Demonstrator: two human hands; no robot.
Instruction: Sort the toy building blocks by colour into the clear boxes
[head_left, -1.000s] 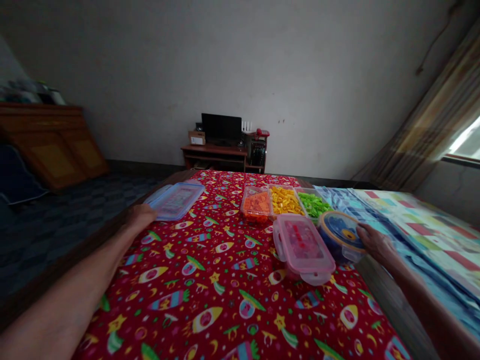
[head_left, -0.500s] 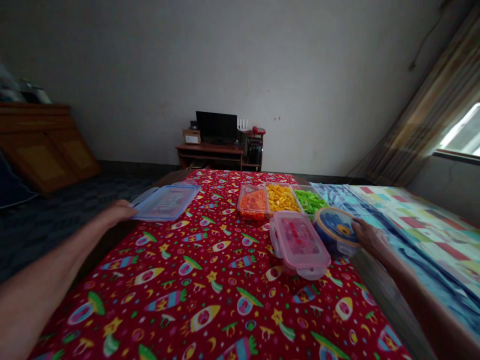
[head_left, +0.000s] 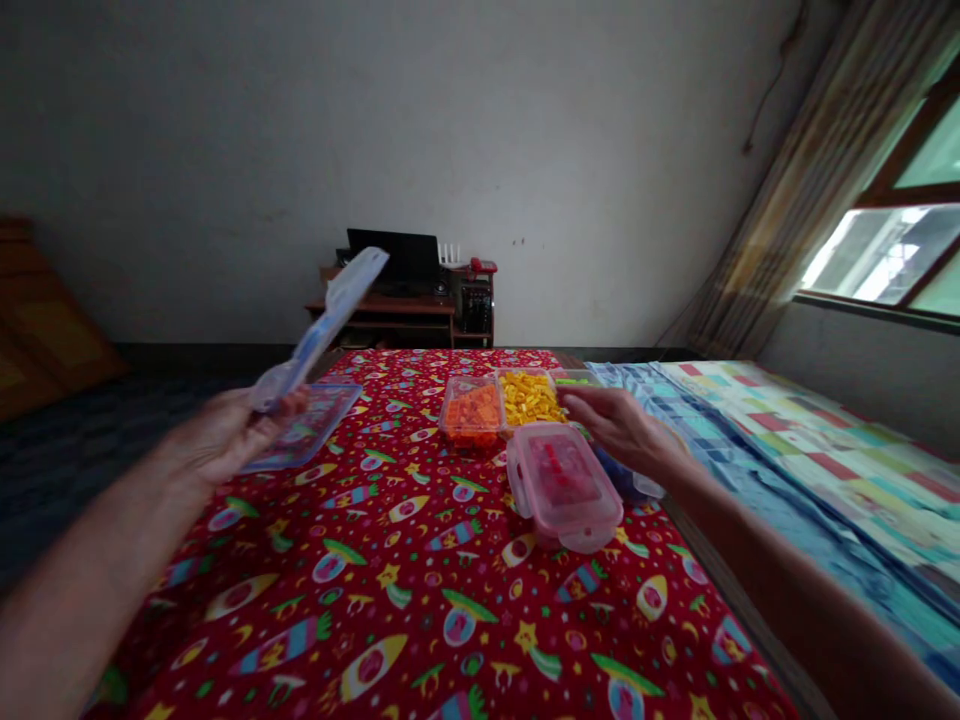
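Note:
My left hand (head_left: 225, 440) grips a clear bluish lid (head_left: 330, 312) by its near end and holds it tilted up above the table. A second clear lid (head_left: 311, 432) lies flat under it on the red patterned cloth (head_left: 420, 590). My right hand (head_left: 626, 432) hovers over the green-brick box, whose edge (head_left: 574, 379) just shows, and covers the round blue tub; its fingers are loosely spread and hold nothing. Beside it stand open boxes of orange bricks (head_left: 472, 408) and yellow bricks (head_left: 529, 396). A shut pink-lidded box (head_left: 564, 483) sits in front.
A checked blue and pastel cloth (head_left: 787, 440) covers the surface to the right. Against the far wall stands a low desk (head_left: 405, 310) with a monitor. A curtain and window (head_left: 877, 250) are at the right. A wooden cabinet (head_left: 45, 330) is at the left.
My left hand has lifted one lid off the stack and tilted it upward. My right hand left the round blue tub and moved left over the green box. The view turned right.

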